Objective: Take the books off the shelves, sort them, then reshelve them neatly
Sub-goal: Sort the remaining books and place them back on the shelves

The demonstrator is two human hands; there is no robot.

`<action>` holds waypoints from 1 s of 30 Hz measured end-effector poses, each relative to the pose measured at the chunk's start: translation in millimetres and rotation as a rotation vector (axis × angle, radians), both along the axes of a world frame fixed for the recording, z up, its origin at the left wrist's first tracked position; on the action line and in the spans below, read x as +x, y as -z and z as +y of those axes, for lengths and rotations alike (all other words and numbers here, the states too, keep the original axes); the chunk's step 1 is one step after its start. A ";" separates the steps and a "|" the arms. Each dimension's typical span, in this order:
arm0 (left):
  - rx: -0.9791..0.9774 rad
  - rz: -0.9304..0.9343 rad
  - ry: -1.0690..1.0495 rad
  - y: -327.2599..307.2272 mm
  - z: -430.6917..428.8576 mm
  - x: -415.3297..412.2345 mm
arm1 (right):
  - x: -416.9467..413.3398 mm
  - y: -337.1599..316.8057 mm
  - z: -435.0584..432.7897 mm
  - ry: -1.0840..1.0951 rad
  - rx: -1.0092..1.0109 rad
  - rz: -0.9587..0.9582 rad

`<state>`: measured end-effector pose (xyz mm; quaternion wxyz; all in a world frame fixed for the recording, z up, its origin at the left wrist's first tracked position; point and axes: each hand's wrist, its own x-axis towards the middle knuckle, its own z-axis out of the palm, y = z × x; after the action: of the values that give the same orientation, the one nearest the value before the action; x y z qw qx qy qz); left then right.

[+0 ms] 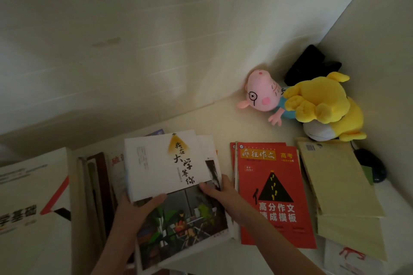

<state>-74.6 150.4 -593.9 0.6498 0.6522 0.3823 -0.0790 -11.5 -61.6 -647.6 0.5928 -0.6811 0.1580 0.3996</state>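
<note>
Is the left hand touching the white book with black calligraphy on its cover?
Touching. The head view shows the left hand gripping the white book at its lower left corner, with the thumb lying across the cover's lower edge.

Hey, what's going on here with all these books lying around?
A person is sorting books on a white surface. The left hand and the right hand each grip the lower edge of a white book, holding it over a photo-covered book. A red book and a yellowish stack lie to the right. A pink pig plush and a yellow plush sit in the corner.
</note>
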 end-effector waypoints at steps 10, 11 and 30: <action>0.010 -0.220 0.084 -25.3 -29.4 8.7 | -12.8 -32.2 -15.8 -0.009 0.015 -0.192; 0.012 -0.228 0.103 -28.7 -30.6 7.2 | -12.6 -32.8 -18.9 0.019 0.043 -0.192; -0.124 -0.477 0.650 -23.6 -118.2 63.9 | -30.0 -58.9 -137.4 0.324 -0.137 -0.610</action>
<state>-10.7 32.2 -570.2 0.6995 0.6987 -0.0106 -0.1496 -41.5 -199.0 -588.7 0.6215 -0.7733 0.1061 0.0672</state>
